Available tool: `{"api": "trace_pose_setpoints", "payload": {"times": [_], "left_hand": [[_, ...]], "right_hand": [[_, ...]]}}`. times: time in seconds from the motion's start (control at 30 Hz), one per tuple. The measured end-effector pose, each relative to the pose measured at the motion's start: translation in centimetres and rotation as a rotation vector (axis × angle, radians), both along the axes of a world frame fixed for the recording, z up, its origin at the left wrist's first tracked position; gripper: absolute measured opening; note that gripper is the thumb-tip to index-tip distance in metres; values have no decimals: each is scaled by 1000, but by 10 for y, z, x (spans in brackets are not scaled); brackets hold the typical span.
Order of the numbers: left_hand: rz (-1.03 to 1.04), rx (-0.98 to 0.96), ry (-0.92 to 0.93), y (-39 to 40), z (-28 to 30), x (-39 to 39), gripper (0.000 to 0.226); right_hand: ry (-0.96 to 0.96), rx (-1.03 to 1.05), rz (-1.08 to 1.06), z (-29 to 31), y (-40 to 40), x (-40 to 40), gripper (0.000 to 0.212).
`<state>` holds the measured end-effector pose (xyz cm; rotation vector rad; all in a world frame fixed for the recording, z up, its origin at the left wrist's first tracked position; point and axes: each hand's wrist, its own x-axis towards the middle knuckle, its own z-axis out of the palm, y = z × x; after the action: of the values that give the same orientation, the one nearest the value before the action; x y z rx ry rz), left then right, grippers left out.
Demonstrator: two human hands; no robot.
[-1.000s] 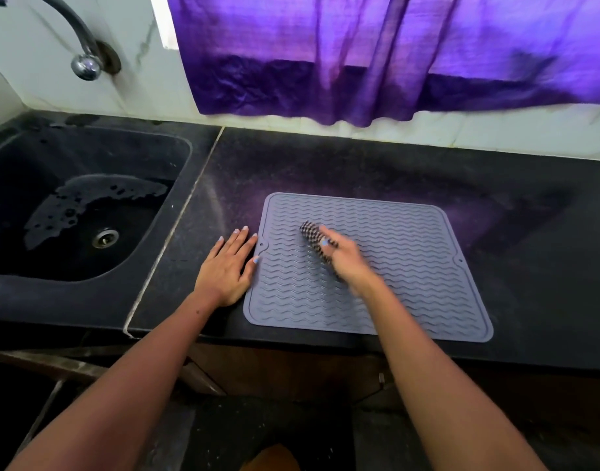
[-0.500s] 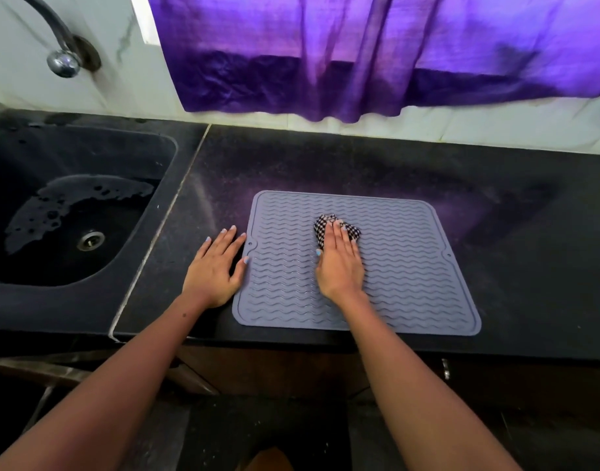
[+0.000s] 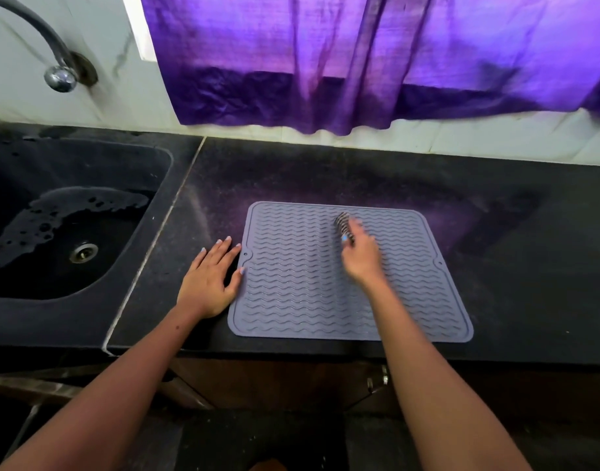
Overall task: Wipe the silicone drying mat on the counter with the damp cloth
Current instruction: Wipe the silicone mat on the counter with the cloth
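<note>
Silicone drying mat (image 3: 326, 294): grey, wavy-ribbed, lying flat on the black counter (image 3: 495, 266); likely light, floppy and grippy, best steadied at its edge. Checkered damp cloth (image 3: 343, 225): soft, bunched, riding at the mat's 12 o'clock, with the blurred right hand (image 3: 361, 258) gripping it. Left hand (image 3: 208, 280): resting flat, fingers straight, at the mat's 9 o'clock edge. Sink (image 3: 149, 212): sitting further out at 9 o'clock.

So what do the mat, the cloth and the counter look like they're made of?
The grey square ribbed mat looks like matte silicone or rubber: moulded wavy ridges, a raised rim, lying limp and flat. The black-and-white checked cloth under the right hand seems to be woven fabric, bunched, though it is blurred. The dark speckled counter looks like polished stone, perhaps granite, with a soft purple reflection.
</note>
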<state>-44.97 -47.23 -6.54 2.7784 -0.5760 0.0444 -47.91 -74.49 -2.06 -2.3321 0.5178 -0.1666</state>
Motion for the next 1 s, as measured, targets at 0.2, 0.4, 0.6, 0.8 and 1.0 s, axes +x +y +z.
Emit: {"api": "trace_pose_setpoints", "payload": {"times": [0.2,0.4,0.6,0.8,1.0], "left_hand": [[6,-3,-25,-1,-3,1,79],[1,0,-20,-1,1,0,82],[-9,-8,-15,-1,1,0,82],[-15,-18,-33,1,-4,3,78],[-11,-3,-34,0,-2,2,77]], "right_hand": [[61,-405,131,-34,15,-6,66],[1,722,-110,12,-18,10,41],[-135,204,-281,27,-44,-2,49],[166,-337,26,-26,-30,-19,64],[74,-81,20,-18,-42,-13,56]]}}
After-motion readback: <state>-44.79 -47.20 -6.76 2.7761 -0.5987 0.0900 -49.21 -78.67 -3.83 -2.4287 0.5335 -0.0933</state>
